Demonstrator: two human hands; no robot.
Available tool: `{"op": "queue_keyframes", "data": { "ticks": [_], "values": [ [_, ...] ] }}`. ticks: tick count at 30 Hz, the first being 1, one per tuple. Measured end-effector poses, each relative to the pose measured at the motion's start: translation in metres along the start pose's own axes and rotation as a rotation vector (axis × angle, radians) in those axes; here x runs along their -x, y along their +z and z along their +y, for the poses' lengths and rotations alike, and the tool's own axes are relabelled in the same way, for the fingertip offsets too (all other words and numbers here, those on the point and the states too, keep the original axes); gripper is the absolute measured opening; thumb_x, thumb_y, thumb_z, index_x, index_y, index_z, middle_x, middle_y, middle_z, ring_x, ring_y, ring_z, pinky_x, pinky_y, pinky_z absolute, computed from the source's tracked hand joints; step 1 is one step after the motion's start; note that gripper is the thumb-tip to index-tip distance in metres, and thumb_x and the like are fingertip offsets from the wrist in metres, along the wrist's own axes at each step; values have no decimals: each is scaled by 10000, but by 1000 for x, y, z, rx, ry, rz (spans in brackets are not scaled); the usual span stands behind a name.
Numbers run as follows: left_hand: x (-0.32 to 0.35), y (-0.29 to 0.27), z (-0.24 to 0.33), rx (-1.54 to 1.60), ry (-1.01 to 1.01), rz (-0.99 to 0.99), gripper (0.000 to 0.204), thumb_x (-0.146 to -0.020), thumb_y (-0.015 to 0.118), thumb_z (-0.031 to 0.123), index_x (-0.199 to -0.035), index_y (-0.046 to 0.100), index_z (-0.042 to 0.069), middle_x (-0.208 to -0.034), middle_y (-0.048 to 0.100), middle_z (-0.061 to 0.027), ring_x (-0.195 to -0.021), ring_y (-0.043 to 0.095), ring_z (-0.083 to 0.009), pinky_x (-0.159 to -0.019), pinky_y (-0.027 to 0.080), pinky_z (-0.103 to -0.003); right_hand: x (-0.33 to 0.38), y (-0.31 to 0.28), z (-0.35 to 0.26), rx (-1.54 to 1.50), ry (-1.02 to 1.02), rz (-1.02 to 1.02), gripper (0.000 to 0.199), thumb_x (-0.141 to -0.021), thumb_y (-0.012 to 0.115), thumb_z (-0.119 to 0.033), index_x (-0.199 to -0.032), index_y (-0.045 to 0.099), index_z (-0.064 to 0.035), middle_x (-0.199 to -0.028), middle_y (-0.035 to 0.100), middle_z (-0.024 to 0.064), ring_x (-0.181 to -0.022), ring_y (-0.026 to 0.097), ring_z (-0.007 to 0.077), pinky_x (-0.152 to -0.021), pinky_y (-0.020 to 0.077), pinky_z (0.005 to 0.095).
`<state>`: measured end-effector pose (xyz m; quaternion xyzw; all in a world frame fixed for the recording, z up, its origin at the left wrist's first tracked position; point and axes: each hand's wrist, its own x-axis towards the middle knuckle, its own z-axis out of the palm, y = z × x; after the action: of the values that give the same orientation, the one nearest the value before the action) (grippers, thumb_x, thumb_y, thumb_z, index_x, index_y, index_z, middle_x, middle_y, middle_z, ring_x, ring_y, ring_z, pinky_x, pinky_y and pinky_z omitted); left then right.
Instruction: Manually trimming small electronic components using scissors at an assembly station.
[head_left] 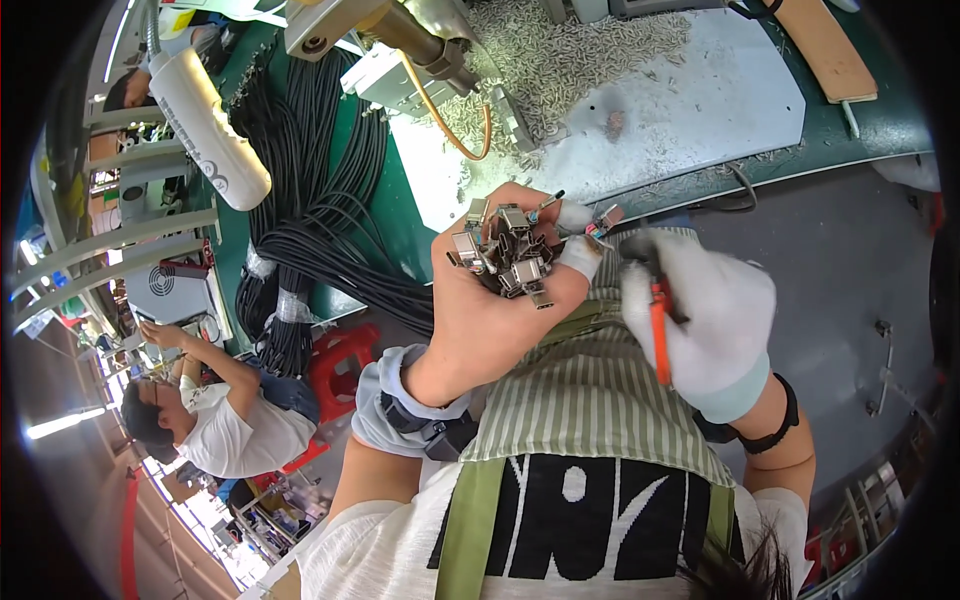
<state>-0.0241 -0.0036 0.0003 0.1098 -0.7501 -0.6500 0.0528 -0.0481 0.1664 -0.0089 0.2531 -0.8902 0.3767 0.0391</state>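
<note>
My left hand is closed around the ends of a bundle of black cables, and their metal connectors stick up out of the grip. White wraps cover its thumb and a fingertip. Beside the thumb, one connector end with small coloured wires stands apart from the cluster. My right hand, in a white glove, is closed on pliers with orange handles. Their dark head points toward that single connector, but blur hides the jaws, so I cannot tell whether they touch it. The black cables trail from my left hand toward the left.
Ahead stands a bench machine with a yellow tube, over a white plate strewn with small metal pieces. A white lamp hangs left above more black cables. A person sits at left near a red stool.
</note>
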Motion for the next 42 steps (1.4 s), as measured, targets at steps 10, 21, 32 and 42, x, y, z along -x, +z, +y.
{"op": "queue_keyframes", "data": {
  "ticks": [10, 21, 32, 42],
  "values": [
    [5, 3, 8, -53, 64, -69, 210, -700, 696, -8, -858, 558, -11, -765, 609, 4, -691, 517, -19, -613, 443, -182, 5, 6, -7, -51, -52, 43, 214, -676, 681, -91, -860, 621, -1, -634, 580, 126, -513, 566, 278, -512, 460, 347],
    [10, -7, 3, -55, 3, -43, 203, -706, 679, -48, -853, 543, -10, -775, 604, -9, -725, 547, -42, -664, 455, -207, 1, 23, -9, -119, -100, 104, 155, -715, 654, -78, -837, 615, 10, -567, 536, 123, -458, 541, 264, -473, 439, 317],
    [-44, -62, -32, 243, -433, 11, 119, -802, 627, 24, -878, 535, 20, -688, 508, 1, -542, 440, -62, -469, 341, -209, -47, 21, 11, -718, 448, -343, 209, -884, 522, -173, -775, 583, -6, -508, 516, 38, -389, 486, 96, -408, 382, 212],
    [-100, -76, -31, 417, -348, -226, 60, -832, 596, 39, -835, 540, 16, -619, 462, 9, -495, 398, -64, -441, 311, -215, -129, 48, 32, -701, 314, -420, 294, -873, 560, -224, -675, 502, -14, -484, 483, 23, -378, 478, 82, -362, 370, 224]
  ]
}}
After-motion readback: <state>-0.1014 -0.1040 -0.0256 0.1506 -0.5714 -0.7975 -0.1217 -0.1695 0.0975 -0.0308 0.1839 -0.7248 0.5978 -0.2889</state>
